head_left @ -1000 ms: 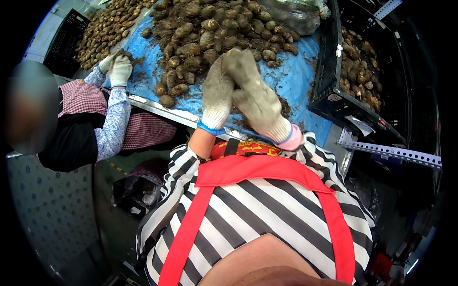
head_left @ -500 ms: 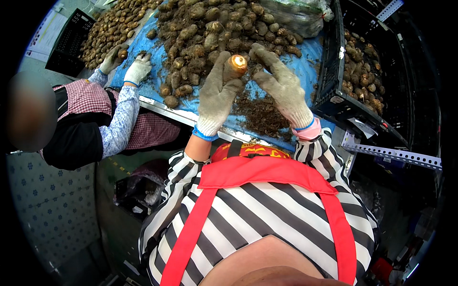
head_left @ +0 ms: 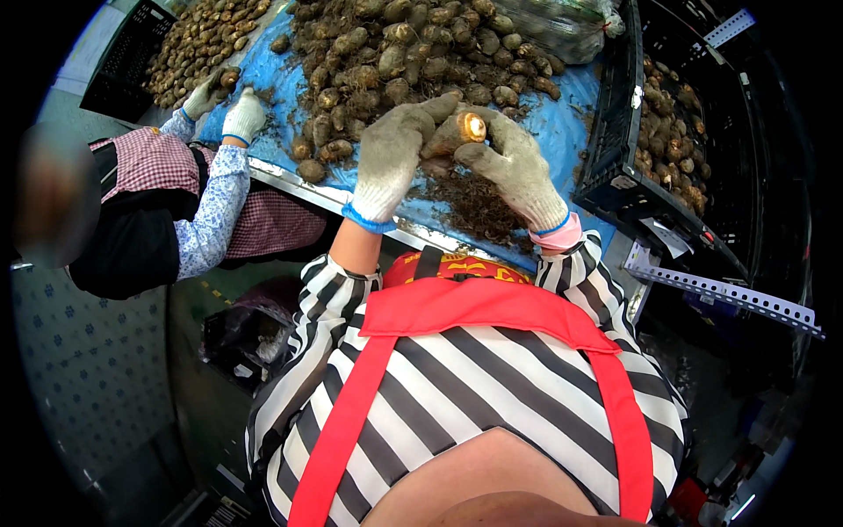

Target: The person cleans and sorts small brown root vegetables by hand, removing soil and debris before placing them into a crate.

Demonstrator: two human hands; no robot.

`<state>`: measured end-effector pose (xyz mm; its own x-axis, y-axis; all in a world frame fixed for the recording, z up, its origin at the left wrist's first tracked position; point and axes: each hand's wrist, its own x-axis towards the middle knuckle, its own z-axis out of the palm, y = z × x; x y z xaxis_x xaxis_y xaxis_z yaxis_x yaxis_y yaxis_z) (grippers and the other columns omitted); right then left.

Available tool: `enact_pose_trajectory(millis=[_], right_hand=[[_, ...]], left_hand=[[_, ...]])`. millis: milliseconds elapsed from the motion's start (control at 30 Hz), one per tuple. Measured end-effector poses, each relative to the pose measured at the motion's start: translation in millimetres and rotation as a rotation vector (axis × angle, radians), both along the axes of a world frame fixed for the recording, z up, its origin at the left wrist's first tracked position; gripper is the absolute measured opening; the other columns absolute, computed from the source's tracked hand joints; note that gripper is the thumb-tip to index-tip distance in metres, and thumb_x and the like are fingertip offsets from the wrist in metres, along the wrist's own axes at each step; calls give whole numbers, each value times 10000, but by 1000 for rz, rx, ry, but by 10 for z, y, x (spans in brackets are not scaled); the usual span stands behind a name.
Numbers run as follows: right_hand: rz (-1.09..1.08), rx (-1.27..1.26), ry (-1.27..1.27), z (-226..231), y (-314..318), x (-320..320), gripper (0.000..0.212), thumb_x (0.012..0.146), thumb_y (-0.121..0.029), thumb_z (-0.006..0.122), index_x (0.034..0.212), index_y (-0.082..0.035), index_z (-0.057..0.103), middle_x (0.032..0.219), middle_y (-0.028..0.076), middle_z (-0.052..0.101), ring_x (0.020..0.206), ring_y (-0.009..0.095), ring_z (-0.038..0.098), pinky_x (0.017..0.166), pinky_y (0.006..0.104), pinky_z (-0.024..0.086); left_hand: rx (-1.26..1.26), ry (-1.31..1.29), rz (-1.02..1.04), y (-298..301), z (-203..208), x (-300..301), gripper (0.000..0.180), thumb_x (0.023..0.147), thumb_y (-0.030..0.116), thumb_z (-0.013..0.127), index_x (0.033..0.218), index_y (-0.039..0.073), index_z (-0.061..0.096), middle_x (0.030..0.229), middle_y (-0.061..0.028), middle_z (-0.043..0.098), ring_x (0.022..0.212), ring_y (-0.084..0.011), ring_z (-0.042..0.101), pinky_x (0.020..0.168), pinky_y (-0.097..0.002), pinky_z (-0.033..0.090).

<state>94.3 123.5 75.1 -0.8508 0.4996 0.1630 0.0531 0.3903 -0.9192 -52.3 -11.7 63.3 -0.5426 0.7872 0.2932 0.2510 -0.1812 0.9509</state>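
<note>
A brown taro (head_left: pixel 450 139) with a pale cut end is held between my two gloved hands, above the work surface. My left hand (head_left: pixel 392 151) closes on its left side, with the fingers reaching over the far side. On the other side, my right hand (head_left: pixel 518 167) has its thumb and fingers around the cut end. Both gloves are light knit with dirt-stained palms. Just beyond my hands rises a heap of hairy, soil-covered taros (head_left: pixel 395 57). Loose brown root fibres (head_left: pixel 483 209) lie under my right hand.
Blue sheeting (head_left: pixel 571 114) covers the table. A black crate (head_left: pixel 615 132) at the right contains more taros (head_left: pixel 663 132). A co-worker's gloved hands (head_left: pixel 241 116) work at the left, near a spread of taros (head_left: pixel 198 53) and another black crate (head_left: pixel 132 57). A filled clear bag (head_left: pixel 562 26) lies at the back.
The taro has moved right and slightly down, its cut end turning rightward. My right hand has closed from an open pose onto it, and my left hand has rolled over it.
</note>
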Motion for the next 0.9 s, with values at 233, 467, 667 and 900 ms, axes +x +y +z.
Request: enact_pose_trajectory(millis=[233,467,667,900], right_hand=[[56,-288,94,-82,87,75,674,861,-463,772,1333,-19,587,1169,107,683,1043,169,634,931,324,513],[101,-452,41,86,-127,36,724,841,-462,781,1368,-18,557,1269,133,642,1146,201,613,1008,340,479],[146,-530,139,-184,-147,44,743,885,-456,739,1394,26,495,1194,127,641,1095,211,617,942,329,506],[239,-876,416,-369,-40,23,693,932,-356,692,1443,32,429,1175,109,630,1062,203,610,912,330,513]], left_hand=[[-104,-154,101,-61,-35,-40,258,964,79,523,1149,-23,671,1025,-109,733,811,-156,713,685,-276,577],[-189,428,134,37,-28,130,214,908,111,553,1054,34,689,973,-196,712,884,-366,695,756,-446,551],[-379,941,143,183,-271,-63,208,902,125,523,975,24,690,938,-198,696,881,-393,673,796,-444,540],[106,-752,-136,75,-599,56,219,828,-33,594,1039,-11,648,1052,-180,663,960,-329,641,806,-353,533]])
